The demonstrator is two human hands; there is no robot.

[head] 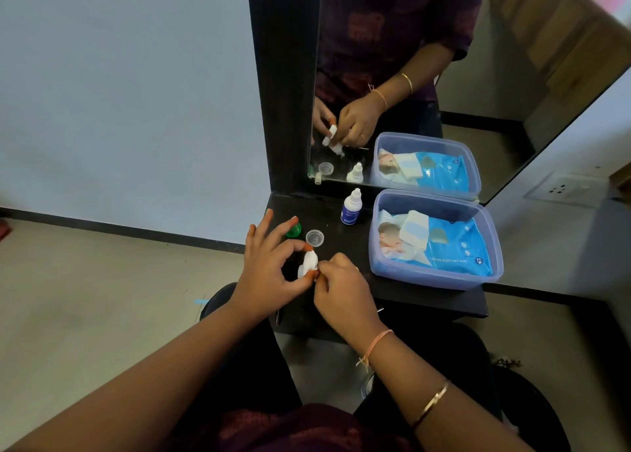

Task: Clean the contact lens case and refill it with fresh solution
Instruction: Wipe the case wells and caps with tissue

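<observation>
The left hand (273,267) pinches the white case (309,263) while the right hand (338,281) grips its end. It could slip off the table's (426,301) near edge.

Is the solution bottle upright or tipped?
Upright. The solution bottle stands on its base on the black table near the mirror, nozzle pointing up, untouched by either hand.

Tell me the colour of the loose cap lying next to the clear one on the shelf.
Green cap, seen best in the head view, partly hidden behind the left hand's fingers.
</observation>
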